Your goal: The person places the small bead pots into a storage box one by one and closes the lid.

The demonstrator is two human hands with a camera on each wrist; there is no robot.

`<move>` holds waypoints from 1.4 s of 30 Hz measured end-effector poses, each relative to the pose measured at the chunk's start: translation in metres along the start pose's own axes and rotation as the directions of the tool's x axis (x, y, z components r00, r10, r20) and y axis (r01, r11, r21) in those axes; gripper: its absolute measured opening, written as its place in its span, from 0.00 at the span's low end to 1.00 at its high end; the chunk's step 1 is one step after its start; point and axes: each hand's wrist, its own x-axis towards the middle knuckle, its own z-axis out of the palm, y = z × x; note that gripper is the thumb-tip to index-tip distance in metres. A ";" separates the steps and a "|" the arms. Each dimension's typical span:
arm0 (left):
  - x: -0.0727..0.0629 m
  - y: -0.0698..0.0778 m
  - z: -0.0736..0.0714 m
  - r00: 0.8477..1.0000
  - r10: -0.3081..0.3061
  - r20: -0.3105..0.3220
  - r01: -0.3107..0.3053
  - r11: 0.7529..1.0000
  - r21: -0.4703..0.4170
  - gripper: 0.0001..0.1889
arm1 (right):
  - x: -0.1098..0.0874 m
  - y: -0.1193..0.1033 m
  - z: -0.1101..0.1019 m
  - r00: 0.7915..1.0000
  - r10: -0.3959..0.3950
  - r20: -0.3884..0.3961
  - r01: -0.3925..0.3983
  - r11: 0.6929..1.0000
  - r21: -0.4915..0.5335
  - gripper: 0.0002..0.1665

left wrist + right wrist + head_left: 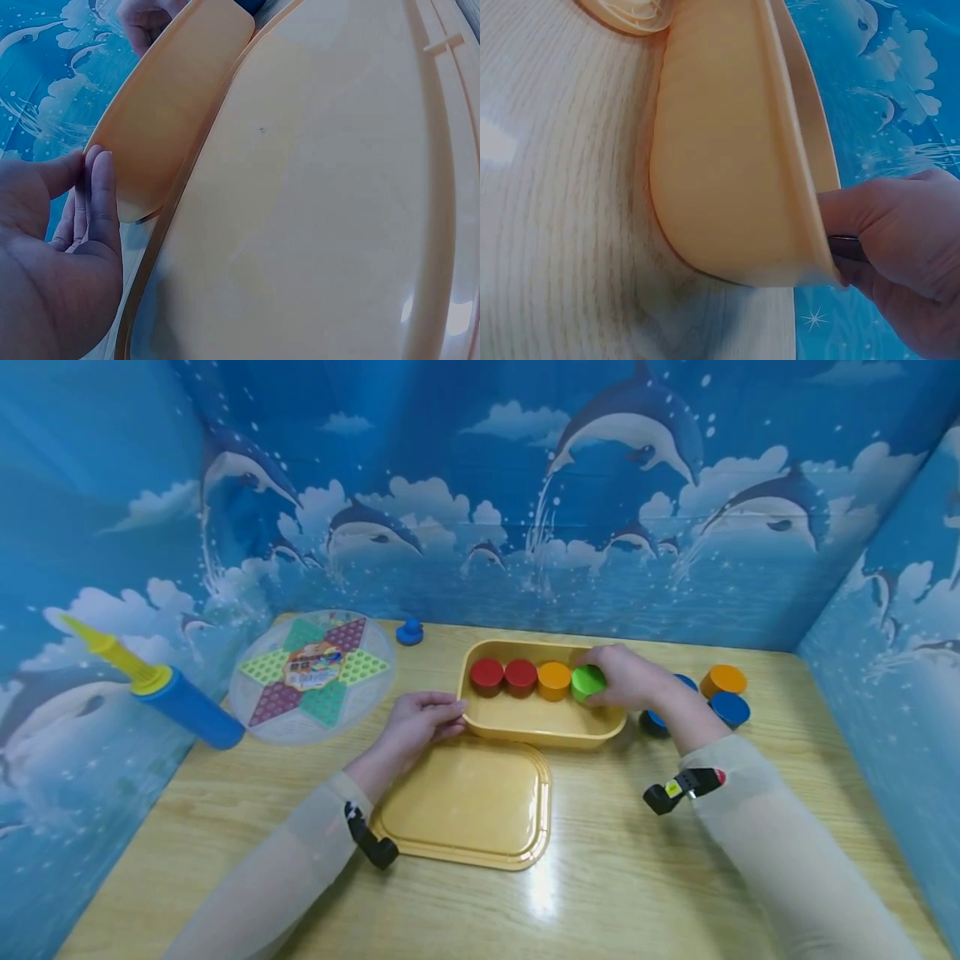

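Red, orange and green round blocks [554, 682], plain yellow plastic box [525, 720], mid-frame
Top: blue cloth backdrop [450, 452], dolphin-and-cloud print; left: clear round plastic board [313, 680], dotted green-yellow-maroon star.

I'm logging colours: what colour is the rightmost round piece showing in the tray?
The round piece is green on top; head view shows best.

A wooden desk [615, 852] carries 1 yellow bin [536, 720]: lid [468, 802] before it; duck [409, 632], game board [315, 672], pump [180, 696] to its left; discs [730, 710] to its right.
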 end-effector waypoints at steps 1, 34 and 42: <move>0.000 0.000 0.000 1.000 0.001 0.000 -0.001 1.000 -0.003 0.15 | 0.001 0.000 0.000 1.000 0.000 0.001 0.000 1.000 -0.003 0.36; 0.000 0.007 0.000 1.000 -0.002 0.021 0.002 0.999 0.035 0.13 | -0.028 0.007 0.004 0.965 -0.007 -0.262 0.026 0.997 0.071 0.33; -0.001 0.005 0.001 1.000 0.010 0.019 -0.010 1.000 0.025 0.14 | -0.069 0.015 -0.010 0.931 0.026 -0.364 0.023 0.991 0.130 0.33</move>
